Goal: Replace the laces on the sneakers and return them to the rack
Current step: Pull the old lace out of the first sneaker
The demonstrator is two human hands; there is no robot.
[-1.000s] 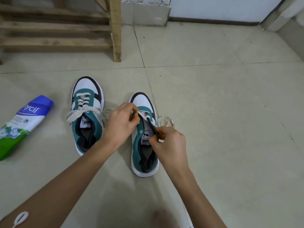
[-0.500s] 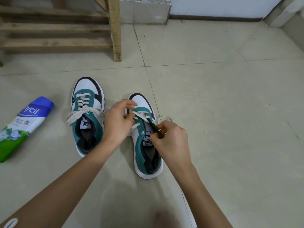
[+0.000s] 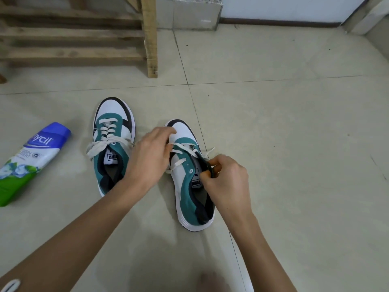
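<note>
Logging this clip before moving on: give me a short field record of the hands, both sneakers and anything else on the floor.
left hand: at the front laces of the worked sneaker; grip unclear
right hand: fingers pinch that sneaker's dark eyelet edge
worked sneaker: partly laced, on the tiled floor
other sneaker: laced, ends loose, alongside
rack: wooden, behind the sneakers
bottle: lying at far left

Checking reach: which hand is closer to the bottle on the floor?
Left. The left hand is at the half-laced sneaker on the side facing the bottle; the right hand grips its far side, farther away.
</note>
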